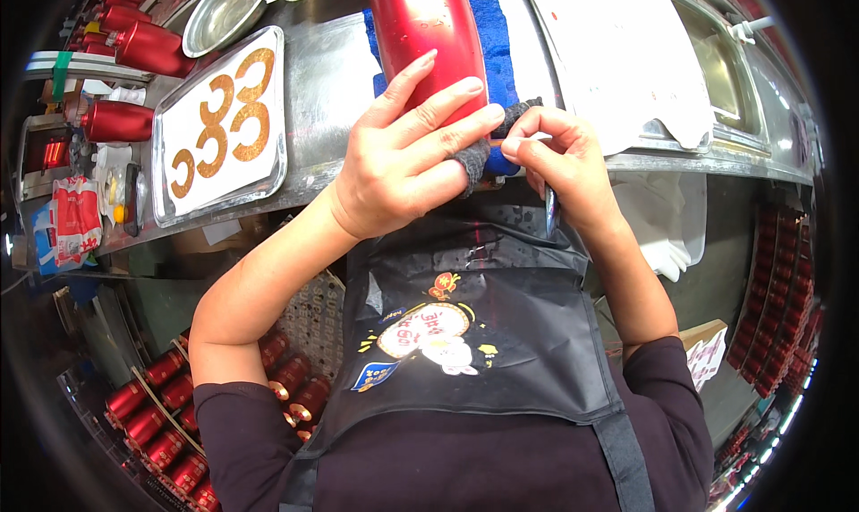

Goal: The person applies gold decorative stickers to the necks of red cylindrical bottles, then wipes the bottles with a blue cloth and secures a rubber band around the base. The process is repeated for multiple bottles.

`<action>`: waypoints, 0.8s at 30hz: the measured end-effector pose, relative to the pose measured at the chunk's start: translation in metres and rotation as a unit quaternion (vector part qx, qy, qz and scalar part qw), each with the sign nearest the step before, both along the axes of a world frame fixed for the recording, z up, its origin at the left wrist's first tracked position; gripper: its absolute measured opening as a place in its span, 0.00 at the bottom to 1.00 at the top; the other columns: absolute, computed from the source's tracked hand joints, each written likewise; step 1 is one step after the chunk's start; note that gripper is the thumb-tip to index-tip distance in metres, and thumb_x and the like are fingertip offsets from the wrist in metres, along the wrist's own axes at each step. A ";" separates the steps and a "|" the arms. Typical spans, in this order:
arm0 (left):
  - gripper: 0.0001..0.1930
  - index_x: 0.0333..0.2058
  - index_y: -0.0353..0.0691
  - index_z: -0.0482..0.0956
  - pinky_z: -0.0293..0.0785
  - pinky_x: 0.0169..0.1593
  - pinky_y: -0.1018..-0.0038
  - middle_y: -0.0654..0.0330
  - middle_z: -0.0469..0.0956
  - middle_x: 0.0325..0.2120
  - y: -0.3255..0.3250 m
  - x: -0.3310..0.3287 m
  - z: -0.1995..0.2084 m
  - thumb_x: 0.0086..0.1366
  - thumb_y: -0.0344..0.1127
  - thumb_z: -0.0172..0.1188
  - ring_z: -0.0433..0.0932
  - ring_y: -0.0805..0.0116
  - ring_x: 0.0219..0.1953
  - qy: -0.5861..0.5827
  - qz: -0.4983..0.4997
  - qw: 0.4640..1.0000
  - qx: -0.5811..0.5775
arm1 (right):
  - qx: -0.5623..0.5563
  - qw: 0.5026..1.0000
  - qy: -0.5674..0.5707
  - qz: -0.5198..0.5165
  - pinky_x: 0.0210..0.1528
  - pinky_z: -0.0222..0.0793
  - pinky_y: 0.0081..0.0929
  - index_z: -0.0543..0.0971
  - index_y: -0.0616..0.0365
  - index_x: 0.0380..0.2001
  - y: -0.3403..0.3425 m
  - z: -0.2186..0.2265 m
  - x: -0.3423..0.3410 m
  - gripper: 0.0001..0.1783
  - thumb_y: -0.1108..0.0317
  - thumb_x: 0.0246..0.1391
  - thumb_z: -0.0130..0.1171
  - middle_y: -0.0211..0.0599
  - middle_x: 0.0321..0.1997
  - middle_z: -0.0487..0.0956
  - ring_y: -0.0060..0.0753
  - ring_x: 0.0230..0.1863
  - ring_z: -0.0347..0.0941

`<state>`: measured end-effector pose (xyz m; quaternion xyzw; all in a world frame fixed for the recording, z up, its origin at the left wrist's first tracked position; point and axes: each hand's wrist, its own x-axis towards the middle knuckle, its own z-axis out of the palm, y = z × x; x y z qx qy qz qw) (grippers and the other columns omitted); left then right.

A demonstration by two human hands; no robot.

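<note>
A glossy red metal bottle point(428, 33) lies on a blue cloth point(494, 42) at the top middle of the bench, its far end cut off by the view's edge. My left hand point(403, 158) rests over its near part, fingers spread along the side and gripping it. Dark grey fabric point(472, 165) shows at the lower fingers of that hand, with more beside the bottle. Just right of the bottle, my right hand point(562, 158) is closed in a pinch. A slim, shiny metal tool point(550, 212) hangs down from its palm; its exact kind is unclear.
Left of the cloth lies a metal tray point(277, 145) bearing a white sheet with gold curved decals. A round metal bowl point(224, 15) stands behind it, near several red bottles point(121, 121). White sheeting point(626, 55) covers the right side. Racks of red bottles point(152, 418) stand below.
</note>
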<state>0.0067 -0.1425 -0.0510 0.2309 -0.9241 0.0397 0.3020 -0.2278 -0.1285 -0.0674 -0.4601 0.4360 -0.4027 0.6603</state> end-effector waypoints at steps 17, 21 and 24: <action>0.11 0.17 0.40 0.69 0.61 0.67 0.35 0.58 0.86 0.44 0.001 -0.004 0.000 0.43 0.35 0.64 0.79 0.50 0.58 0.002 0.017 1.000 -0.008 | 0.021 1.000 0.011 0.020 0.41 0.72 0.16 0.82 0.60 0.33 -0.004 0.001 0.000 0.06 0.69 0.59 0.65 0.27 0.33 0.83 0.14 0.34 0.76; 0.08 0.22 0.40 0.77 0.64 0.65 0.37 0.56 0.86 0.45 0.007 0.004 -0.006 0.45 0.35 0.67 0.79 0.49 0.58 0.056 0.054 0.997 -0.014 | -0.012 1.000 0.009 0.025 0.36 0.67 0.12 0.80 0.60 0.30 -0.002 -0.004 0.007 0.05 0.72 0.57 0.66 0.23 0.30 0.80 0.09 0.33 0.72; 0.17 0.38 0.38 0.86 0.68 0.64 0.39 0.53 0.85 0.46 0.023 -0.001 -0.021 0.46 0.24 0.77 0.78 0.46 0.60 0.129 0.115 0.985 0.007 | -0.006 0.999 -0.017 0.041 0.38 0.69 0.13 0.80 0.61 0.30 0.001 -0.001 0.005 0.06 0.72 0.58 0.66 0.24 0.31 0.80 0.10 0.34 0.73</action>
